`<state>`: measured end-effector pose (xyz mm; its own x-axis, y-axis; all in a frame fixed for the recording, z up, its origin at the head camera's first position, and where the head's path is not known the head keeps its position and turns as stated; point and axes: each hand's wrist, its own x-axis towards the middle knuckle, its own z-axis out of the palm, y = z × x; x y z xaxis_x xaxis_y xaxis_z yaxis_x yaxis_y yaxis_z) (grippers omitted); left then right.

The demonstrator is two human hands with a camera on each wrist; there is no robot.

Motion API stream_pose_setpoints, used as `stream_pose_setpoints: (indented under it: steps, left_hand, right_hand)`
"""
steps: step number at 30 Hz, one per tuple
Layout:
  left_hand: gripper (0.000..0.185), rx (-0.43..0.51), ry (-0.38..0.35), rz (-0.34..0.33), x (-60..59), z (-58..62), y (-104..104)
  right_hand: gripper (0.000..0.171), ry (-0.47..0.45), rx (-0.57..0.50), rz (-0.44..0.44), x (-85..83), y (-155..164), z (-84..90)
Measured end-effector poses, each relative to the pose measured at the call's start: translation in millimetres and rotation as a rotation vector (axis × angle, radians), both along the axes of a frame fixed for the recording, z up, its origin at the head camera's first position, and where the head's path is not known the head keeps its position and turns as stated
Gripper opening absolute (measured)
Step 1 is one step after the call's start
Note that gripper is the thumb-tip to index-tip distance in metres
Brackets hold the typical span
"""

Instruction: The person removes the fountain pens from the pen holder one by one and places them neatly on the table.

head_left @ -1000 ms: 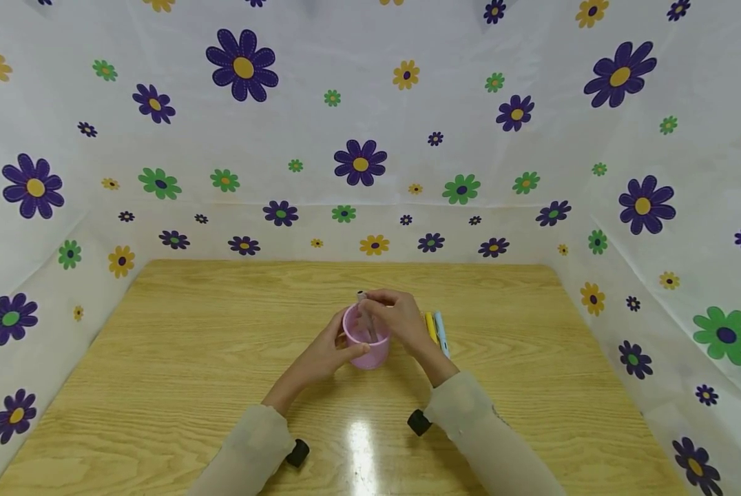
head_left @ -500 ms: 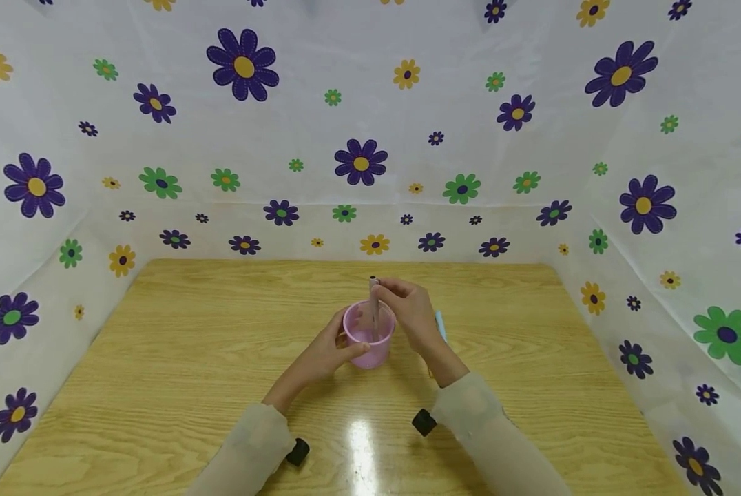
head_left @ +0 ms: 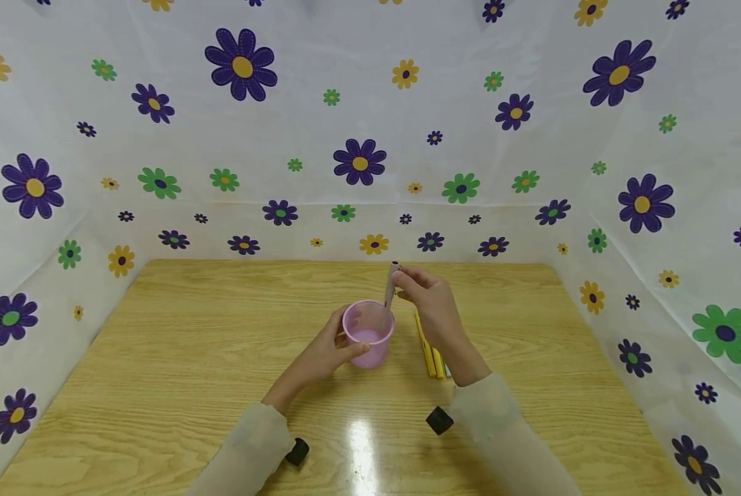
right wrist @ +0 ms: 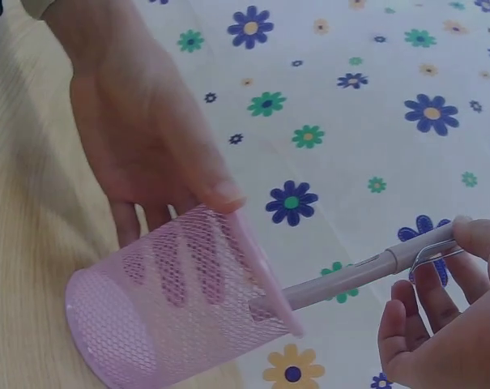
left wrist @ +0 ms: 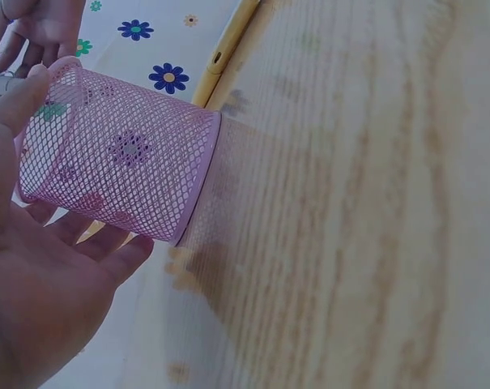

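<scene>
A pink mesh pen cup (head_left: 373,355) stands on the table, and my left hand (head_left: 322,355) holds it round its left side, thumb at the near rim. In the right wrist view, the left fingers show through the mesh of the cup (right wrist: 188,300). My right hand (head_left: 437,308) is above and right of the cup, pinching a greyish-pink pen (head_left: 391,284) near its clip end. The pen (right wrist: 342,282) slants down, its lower end just inside the cup's mouth. Only part of the right hand (left wrist: 46,28) shows in the left wrist view, beyond the cup.
Yellow pens (head_left: 430,355) lie on the wooden table (head_left: 222,310) right of the cup, with a light blue pen (head_left: 447,371) mostly hidden by the right wrist. A white flower-print sheet (head_left: 302,124) encloses the table at the back and sides.
My right hand has moved up and to the right, drawing the pen from deep in the cup until most of it is above the rim. The left hand and cup stay put.
</scene>
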<state>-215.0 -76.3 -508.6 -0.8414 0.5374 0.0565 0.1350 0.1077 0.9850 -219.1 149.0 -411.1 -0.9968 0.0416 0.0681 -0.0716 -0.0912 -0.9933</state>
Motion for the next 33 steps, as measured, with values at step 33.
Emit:
stream_pose_setpoints:
  steps: [33]
  left_hand:
    - [0.087,0.01,0.004,0.013,0.1,-1.0,1.0]
  right_hand:
    - [0.017,0.023,-0.133,-0.047,41.5,104.1,8.0]
